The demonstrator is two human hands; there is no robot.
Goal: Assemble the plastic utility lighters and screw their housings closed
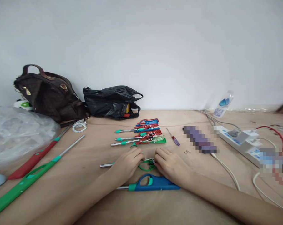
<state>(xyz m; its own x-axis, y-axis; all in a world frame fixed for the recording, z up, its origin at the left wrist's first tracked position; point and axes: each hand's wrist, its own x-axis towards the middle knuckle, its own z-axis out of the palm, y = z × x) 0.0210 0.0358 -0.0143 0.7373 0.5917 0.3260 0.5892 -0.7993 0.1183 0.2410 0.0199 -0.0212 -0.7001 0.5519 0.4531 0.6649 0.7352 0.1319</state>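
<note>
Item: green lighter (pixel 144 168), opened, with a metal tube (pixel 105 165). Located on the table (pixel 141 207), between the two hands, just beyond a closed blue lighter (pixel 156 183). The tube is pointed to the left and is partly hidden behind the left hand (pixel 130 162).

Hands: left hand set over the tube end, fingers curled and drawn together at the tips; right hand (pixel 171 164) set at the opposite end, fingers bent and close together. Both sets of fingertips are placed at the lighter's parts; whether anything is pinched cannot be told, as the contact is hidden.

Handling, as judged: light overall. The plastic shell is expected to be stiff, smooth and somewhat slippery, with thin edges that could be cracked by prying. The thin white wires (pixel 149 159) are judged soft and easily snagged or pulled loose. The tube is judged rigid and best held near its base; the shell is best taken by the outer sides of the handle, clear of the wires.

Adjacent: opened lighters (pixel 153 132), laid in rows beyond the hands; screwdriver (pixel 175 140) with purple handle, laid to their right; small screws (pixel 187 152), loose, near the right hand, judged easily scattered.
</note>
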